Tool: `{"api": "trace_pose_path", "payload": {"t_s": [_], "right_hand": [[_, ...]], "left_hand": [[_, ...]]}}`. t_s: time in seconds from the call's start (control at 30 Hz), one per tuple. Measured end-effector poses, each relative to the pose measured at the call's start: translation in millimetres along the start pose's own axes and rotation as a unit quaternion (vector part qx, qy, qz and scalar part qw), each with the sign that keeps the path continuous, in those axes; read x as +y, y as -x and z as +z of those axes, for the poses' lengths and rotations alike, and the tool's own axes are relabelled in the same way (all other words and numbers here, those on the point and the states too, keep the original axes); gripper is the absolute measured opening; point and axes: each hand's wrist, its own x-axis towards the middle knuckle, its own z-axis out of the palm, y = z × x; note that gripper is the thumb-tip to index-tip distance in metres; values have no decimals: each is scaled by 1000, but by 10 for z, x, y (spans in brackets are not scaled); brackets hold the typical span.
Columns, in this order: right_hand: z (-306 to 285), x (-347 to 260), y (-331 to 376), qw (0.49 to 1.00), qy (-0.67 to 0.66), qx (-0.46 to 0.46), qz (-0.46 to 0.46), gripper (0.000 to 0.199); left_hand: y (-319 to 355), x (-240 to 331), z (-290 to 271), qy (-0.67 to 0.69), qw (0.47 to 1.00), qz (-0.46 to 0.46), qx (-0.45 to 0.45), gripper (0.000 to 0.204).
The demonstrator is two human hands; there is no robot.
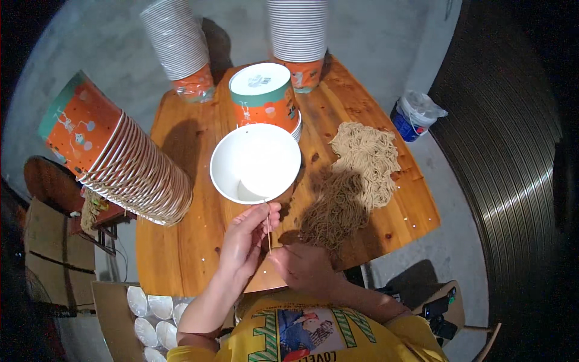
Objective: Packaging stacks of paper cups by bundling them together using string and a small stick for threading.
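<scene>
Left hand (pixel 247 235) raised from the lower edge, fingers curled, thumb and fingertips pinched on a thin noodle strand (pixel 268 226) just under the rim of the white paper bowl (pixel 255 161). Right hand (pixel 304 265) low on the wooden worktop (pixel 181 241), loosely closed at the strand's lower end and beside the noodle pile (pixel 356 175); exact grip unclear. Hands close, nearly touching. Bowl sits empty mid-worktop, in front of an upturned orange cup stack (pixel 265 96).

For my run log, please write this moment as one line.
left hand: holds white paper bowl | right hand: pinches noodle strand | noodle pile on wooden table
</scene>
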Motion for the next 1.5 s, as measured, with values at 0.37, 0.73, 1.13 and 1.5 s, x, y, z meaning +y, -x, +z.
{"api": "trace_pose_path", "payload": {"t_s": [0.37,0.73,1.13,1.5], "right_hand": [[131,45,-142,1000,-7,3,18,12],[-485,-403,-60,974,-90,-210,-10,25],[-1056,-134,-482,813,-575,70,54,38],[-533,240,-817,385,-907,48,163,28]], "left_hand": [[-78,-41,14,-95,990,97,30,27],[-104,-306,87,-561,659,496,-73,38],[-151,541,-237,-637,611,457,110,16],[-212,1041,-810,-661,645,384,-3,29]]}}
